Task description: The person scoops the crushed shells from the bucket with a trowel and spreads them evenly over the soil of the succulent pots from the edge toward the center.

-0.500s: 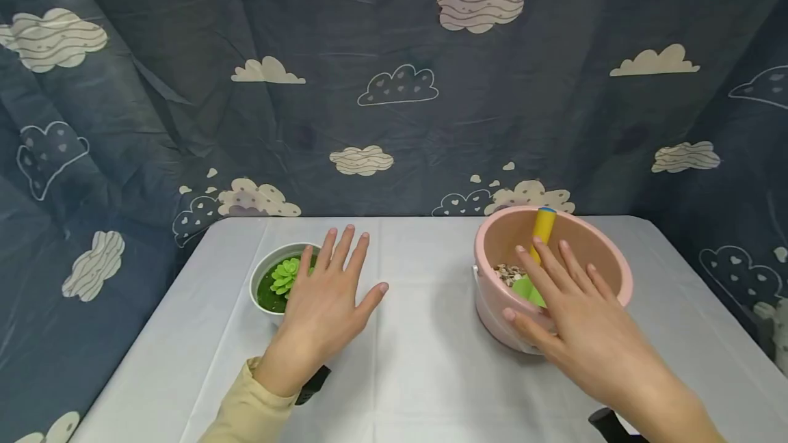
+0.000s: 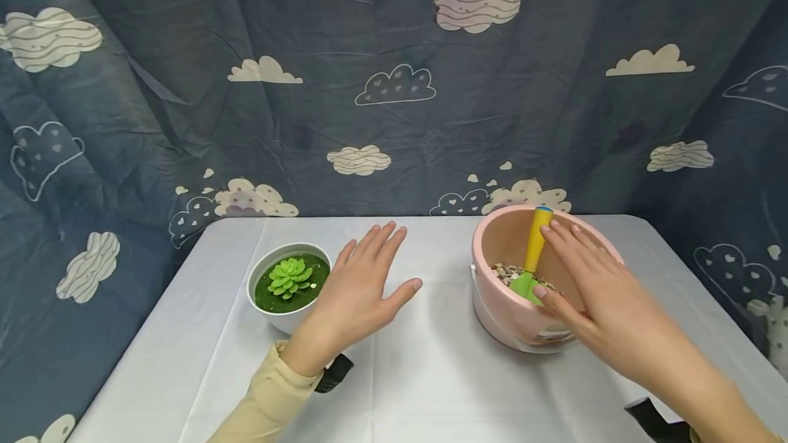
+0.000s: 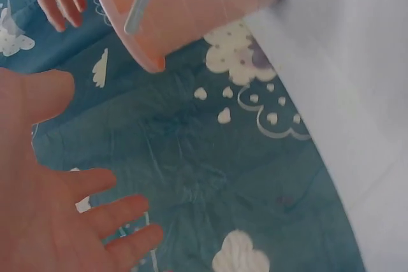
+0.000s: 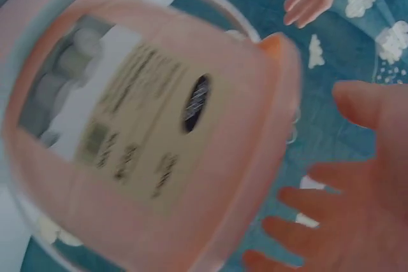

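Now, in the head view, the left hand [image 2: 357, 299] is held out left of centre, fingers straight and close together, thumb set wide; just beside it, further left, a white pot [image 2: 288, 322] is filled by a green succulent [image 2: 289, 277]. Across at the right, the pink bucket [image 2: 529, 327] is partly covered by the right hand [image 2: 606, 292] – fingers straight and close-set, thumb apart – and whether the yellow-handled shovel [image 2: 534, 251], tilted among pebbles [image 2: 506, 272] inside, is being touched cannot be told. To the left wrist view: slightly parted fingers are shown lower left, the bucket top centre. In the right wrist view, the left half is filled by the bucket's label [image 4: 140, 113], with stretched, parted fingers seen lower right, near the rim.
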Tool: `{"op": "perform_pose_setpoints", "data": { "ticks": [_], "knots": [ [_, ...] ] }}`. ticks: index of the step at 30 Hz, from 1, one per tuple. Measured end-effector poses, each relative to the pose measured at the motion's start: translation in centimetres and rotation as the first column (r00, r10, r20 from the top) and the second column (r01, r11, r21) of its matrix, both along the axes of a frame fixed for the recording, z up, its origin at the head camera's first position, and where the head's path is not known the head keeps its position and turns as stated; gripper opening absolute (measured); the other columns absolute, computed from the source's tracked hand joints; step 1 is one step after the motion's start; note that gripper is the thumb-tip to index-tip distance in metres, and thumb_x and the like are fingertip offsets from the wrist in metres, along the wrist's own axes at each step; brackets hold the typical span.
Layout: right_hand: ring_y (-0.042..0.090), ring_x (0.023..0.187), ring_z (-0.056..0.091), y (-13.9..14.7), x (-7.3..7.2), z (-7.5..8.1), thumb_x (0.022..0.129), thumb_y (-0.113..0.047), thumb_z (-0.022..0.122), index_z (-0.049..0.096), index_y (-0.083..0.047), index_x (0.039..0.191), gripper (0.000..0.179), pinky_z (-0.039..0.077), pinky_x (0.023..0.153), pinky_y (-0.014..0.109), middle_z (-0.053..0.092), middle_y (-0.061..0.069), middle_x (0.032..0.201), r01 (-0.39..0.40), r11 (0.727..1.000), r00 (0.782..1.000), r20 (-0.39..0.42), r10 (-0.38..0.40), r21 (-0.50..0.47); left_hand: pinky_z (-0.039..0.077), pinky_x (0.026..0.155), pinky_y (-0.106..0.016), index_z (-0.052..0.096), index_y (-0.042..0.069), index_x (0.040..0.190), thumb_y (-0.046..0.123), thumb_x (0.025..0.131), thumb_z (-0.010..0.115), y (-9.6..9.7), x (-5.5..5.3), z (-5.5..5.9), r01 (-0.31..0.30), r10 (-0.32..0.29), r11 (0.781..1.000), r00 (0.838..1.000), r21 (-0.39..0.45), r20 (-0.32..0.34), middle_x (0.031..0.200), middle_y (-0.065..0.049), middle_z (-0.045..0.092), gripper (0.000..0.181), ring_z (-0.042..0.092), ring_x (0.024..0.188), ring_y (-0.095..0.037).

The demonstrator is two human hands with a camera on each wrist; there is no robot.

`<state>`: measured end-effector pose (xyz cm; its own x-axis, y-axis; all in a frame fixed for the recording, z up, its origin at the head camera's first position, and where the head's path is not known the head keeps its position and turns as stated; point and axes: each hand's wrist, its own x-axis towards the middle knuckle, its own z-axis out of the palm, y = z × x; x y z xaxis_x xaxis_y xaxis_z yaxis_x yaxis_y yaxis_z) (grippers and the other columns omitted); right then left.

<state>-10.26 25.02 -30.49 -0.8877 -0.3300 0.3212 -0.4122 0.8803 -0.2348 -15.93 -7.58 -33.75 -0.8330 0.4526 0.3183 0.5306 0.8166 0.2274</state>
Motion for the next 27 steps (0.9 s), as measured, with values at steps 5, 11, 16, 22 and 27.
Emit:
{"op": "perform_pose_setpoints", "data": {
  "ticks": [5,11,16,22,27],
  "knots": [
    [0.035,0.144,0.023,0.6,-0.8,0.0,0.095,-0.035,0.065,0.022,-0.022,0.158,0.077,0.023,0.108,0.064,0.026,0.01,0.159,0.014,0.996,1.0,-0.015,-0.015,-0.088,0.021,0.114,-0.044,0.032,0.017,0.154,0.055,0.098,0.048,0.8,-0.5,-0.6,0.07,-0.081,0.988,0.994,0.137,0.072,0.157,0.001,0.032,0.07,0.023,0.145,-0.016],
    [0.038,0.131,0.04,1.4,-1.8,-0.3,0.087,-0.018,0.077,0.03,-0.023,0.156,0.083,0.041,0.09,0.067,0.038,0.011,0.152,-0.04,0.985,0.997,-0.072,0.029,-0.166,0.027,0.111,-0.044,0.036,0.016,0.152,0.049,0.1,0.05,1.8,-1.0,-1.2,0.111,-0.153,0.957,0.978,0.267,0.144,0.155,0.001,0.035,0.063,0.03,0.141,-0.014],
    [0.04,0.119,0.051,2.1,-2.6,-0.3,0.086,-0.015,0.078,0.036,-0.02,0.152,0.078,0.047,0.082,0.063,0.045,0.013,0.145,-0.042,0.975,0.996,-0.081,0.025,-0.216,0.031,0.11,-0.043,0.039,0.015,0.149,0.043,0.102,0.049,2.6,-1.4,-1.4,0.142,-0.206,0.933,0.964,0.331,0.166,0.152,0.0,0.038,0.055,0.032,0.14,-0.013],
    [0.041,0.123,0.049,3.3,-3.8,-0.4,0.092,-0.015,0.072,0.039,-0.015,0.15,0.067,0.044,0.091,0.017,0.046,0.016,0.144,-0.039,0.931,0.997,0.043,0.058,-0.363,0.033,0.11,-0.038,0.039,0.016,0.149,0.041,0.103,0.045,3.8,-1.9,-1.7,0.172,-0.278,0.897,0.936,0.407,0.216,0.15,0.004,0.039,0.052,0.034,0.138,-0.011],
    [0.038,0.124,0.05,4.1,-4.8,-0.1,0.098,-0.016,0.062,0.037,-0.014,0.151,0.058,0.044,0.087,0.012,0.046,0.019,0.143,-0.022,0.898,0.982,0.16,0.103,-0.439,0.035,0.108,-0.038,0.039,0.019,0.149,0.043,0.102,0.047,4.9,-2.2,-1.8,0.171,-0.317,0.871,0.912,0.46,0.259,0.149,0.004,0.04,0.053,0.038,0.136,-0.011]
  ]
}}
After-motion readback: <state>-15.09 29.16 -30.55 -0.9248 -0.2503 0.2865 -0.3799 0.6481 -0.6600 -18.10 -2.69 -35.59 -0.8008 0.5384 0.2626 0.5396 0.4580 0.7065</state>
